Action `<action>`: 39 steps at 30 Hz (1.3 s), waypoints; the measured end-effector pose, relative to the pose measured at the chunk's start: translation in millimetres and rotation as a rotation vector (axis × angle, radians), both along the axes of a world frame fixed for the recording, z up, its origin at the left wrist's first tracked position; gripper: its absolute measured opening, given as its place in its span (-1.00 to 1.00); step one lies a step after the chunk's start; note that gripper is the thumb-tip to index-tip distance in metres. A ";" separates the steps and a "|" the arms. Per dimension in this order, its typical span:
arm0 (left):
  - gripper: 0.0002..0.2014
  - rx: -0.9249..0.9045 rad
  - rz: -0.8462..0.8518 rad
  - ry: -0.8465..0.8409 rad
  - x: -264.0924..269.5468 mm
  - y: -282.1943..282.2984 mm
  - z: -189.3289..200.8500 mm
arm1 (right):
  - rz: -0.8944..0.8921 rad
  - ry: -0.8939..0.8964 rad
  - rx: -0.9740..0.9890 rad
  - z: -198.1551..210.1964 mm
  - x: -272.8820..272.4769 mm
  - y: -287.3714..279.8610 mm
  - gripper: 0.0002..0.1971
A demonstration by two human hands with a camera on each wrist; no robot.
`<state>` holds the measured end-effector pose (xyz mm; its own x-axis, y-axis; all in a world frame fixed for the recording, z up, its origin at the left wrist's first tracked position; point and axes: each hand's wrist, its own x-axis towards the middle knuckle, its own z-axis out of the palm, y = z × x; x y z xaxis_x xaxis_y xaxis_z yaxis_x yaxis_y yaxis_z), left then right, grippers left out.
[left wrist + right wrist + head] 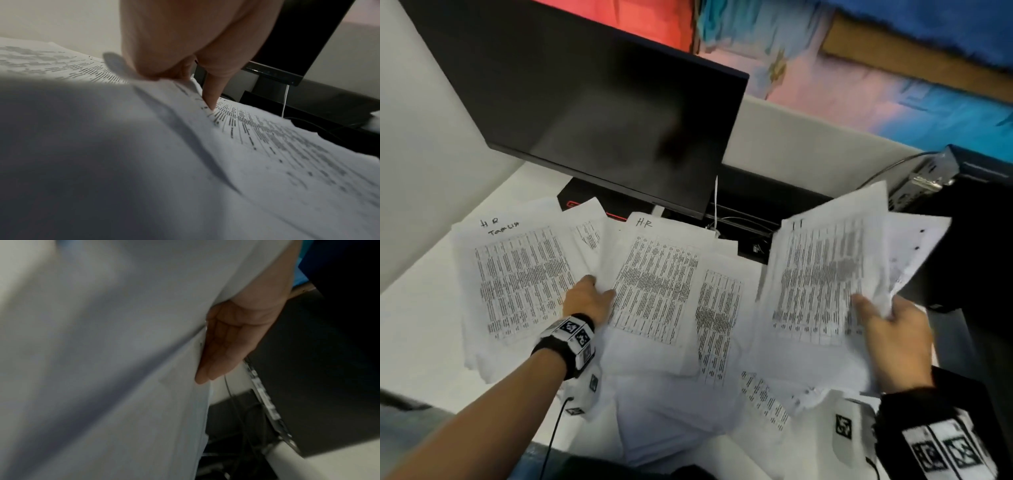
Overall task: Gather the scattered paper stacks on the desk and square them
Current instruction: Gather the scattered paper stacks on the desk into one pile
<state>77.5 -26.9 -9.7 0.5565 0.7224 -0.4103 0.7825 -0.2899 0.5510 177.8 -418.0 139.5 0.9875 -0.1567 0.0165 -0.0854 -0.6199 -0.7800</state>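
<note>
Printed paper stacks lie fanned across the white desk (417, 329). One stack (517, 274) is at the left, a middle stack (654, 291) overlaps it, and more sheets (671, 411) spill toward the front edge. My left hand (601, 287) pinches the left edge of the middle stack (267, 138). Its thumb (209, 100) is on top and the other fingers are curled under the edge. My right hand (887, 315) holds a sheaf (822, 274) raised off the desk at the right, thumb on its face. Its fingers (220, 353) lie flat against the back of the sheaf (102, 353).
A dark monitor (602, 120) stands just behind the papers, its base and thin cables (739, 222) beneath it. A black computer case (962, 257) sits at the right, close to the raised sheaf. A grey partition wall (808, 154) closes the back.
</note>
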 end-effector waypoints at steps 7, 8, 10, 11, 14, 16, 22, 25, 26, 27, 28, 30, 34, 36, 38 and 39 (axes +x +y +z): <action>-0.69 -0.053 -0.209 0.011 0.3 -23.1 5.6 | -0.012 0.085 0.222 -33.8 -14.2 18.1 -0.37; -0.74 -0.064 -0.235 0.016 -0.1 -27.6 4.3 | -0.005 0.145 0.216 -53.5 -16.1 23.0 -0.32; -0.74 -0.096 -0.257 -0.001 -2.6 -35.3 3.7 | -0.046 0.293 0.271 -91.8 -24.2 34.8 -0.37; -0.65 -0.087 -0.253 -0.032 -3.9 -37.8 2.0 | -0.067 0.400 0.311 -109.0 -29.7 40.9 -0.32; -0.38 -0.031 -0.195 -0.107 -4.8 -41.4 0.3 | -0.098 0.652 0.439 -139.3 -44.1 61.0 -0.16; -0.28 -0.069 -0.187 -0.112 -2.3 -45.1 4.2 | -0.079 0.681 0.456 -146.8 -44.0 70.6 -0.11; -0.12 -0.185 -0.283 -0.071 8.9 -53.4 4.9 | 0.216 0.744 0.234 -152.9 -32.9 84.2 -0.21; -0.18 -0.231 -0.246 -0.059 13.2 -55.6 3.6 | 0.109 0.607 0.126 -150.2 -22.9 61.1 -0.42; -0.24 -0.237 -0.235 -0.056 13.5 -56.0 3.2 | -0.019 0.553 0.033 -149.2 -18.8 49.4 -0.38; -0.30 -0.236 -0.227 -0.060 13.0 -56.0 2.5 | -0.172 0.545 -0.085 -145.4 -16.4 37.9 -0.30; -0.36 -0.235 -0.214 -0.067 11.7 -56.1 1.4 | -0.326 0.599 -0.183 -142.3 -15.4 26.0 -0.21; -0.46 -0.242 -0.185 -0.084 8.5 -56.9 -0.3 | -0.480 0.742 -0.243 -140.3 -17.0 3.4 -0.09; -0.52 -0.263 -0.154 -0.105 2.8 -63.9 -1.3 | -0.420 0.738 0.158 -156.4 -18.5 -17.4 -0.14; -0.45 -0.273 -0.154 -0.117 2.1 -67.4 -0.3 | -0.333 0.684 0.262 -150.1 -20.5 -10.9 -0.33; -0.37 -0.274 -0.156 -0.109 2.3 -68.5 -0.4 | -0.260 0.534 0.215 -134.9 -20.0 0.8 -0.55; -0.35 -0.273 -0.157 -0.102 2.1 -68.2 -0.8 | -0.227 0.429 0.154 -124.4 -18.9 6.4 -0.63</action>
